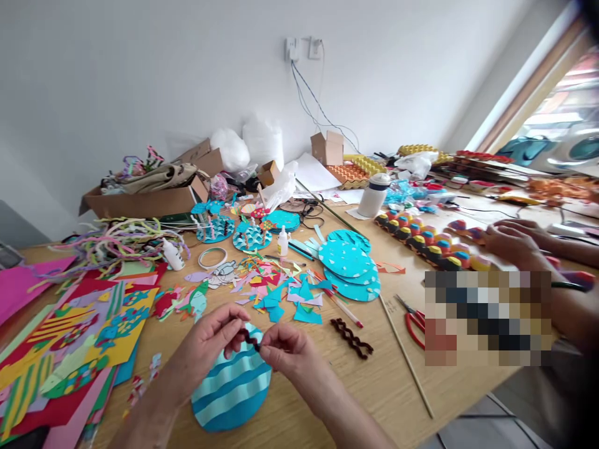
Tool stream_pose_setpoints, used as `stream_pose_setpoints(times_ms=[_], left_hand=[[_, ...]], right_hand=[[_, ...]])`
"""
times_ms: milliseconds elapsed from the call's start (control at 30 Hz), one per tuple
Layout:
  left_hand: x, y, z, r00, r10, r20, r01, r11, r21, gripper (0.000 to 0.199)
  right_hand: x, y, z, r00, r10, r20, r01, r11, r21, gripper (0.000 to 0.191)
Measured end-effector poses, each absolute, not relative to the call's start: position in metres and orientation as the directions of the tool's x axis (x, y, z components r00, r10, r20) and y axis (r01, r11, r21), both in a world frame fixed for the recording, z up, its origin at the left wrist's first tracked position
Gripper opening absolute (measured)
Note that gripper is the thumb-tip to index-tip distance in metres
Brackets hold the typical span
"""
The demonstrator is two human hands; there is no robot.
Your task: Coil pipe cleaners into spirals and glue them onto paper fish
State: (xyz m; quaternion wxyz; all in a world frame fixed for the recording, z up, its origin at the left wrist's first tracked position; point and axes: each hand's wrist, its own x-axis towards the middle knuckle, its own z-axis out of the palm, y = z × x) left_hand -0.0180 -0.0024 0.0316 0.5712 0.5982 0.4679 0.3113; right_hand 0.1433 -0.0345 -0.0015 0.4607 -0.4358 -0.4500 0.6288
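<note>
My left hand (222,330) and my right hand (283,346) pinch the two ends of a short dark brown twisted pipe cleaner (251,339). They hold it above a blue paper disc (231,390) with wavy light blue strips across it. Right of my right hand, more dark brown wavy pipe cleaners (350,338) lie on the table. Scraps of blue and coloured paper (274,299) are spread beyond my hands.
Scissors (414,321) and a thin stick (407,355) lie to the right, near another person's hands (515,240). Coloured sheets (70,343) are stacked left. Behind are glue bottles (282,241), blue discs (346,259), a cup (373,194) and a cardboard box (140,202).
</note>
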Motion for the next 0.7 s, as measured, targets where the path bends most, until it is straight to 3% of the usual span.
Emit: stream_pose_setpoints(times_ms=[67,133,300,500,700], left_hand=[[-0.001,-0.003,0.023,0.443,0.879,-0.175,0.236,0.073,0.969,0.016],[0.016,-0.003,0.017,0.478,0.864,-0.155,0.293,0.010,0.956,0.015],[0.045,-0.002,0.009,0.467,0.884,-0.017,0.578,-0.291,0.762,0.029],[0.066,-0.024,-0.007,0.698,0.716,-0.015,0.620,-0.594,0.512,0.044],[0.079,-0.041,-0.008,0.732,0.670,-0.120,0.653,-0.641,0.403,0.046]], right_hand=[[0.161,-0.045,-0.004,-0.069,0.996,-0.053,0.076,-0.047,-0.996,0.013],[0.182,-0.057,-0.006,0.018,1.000,0.007,0.337,0.001,-0.942,0.010],[0.233,-0.080,-0.017,0.161,0.984,0.076,0.695,-0.058,-0.717,0.014],[0.254,-0.089,-0.033,0.203,0.972,0.120,0.872,-0.123,-0.473,0.018],[0.252,-0.082,-0.036,0.224,0.957,0.182,0.928,-0.153,-0.341,0.017]])
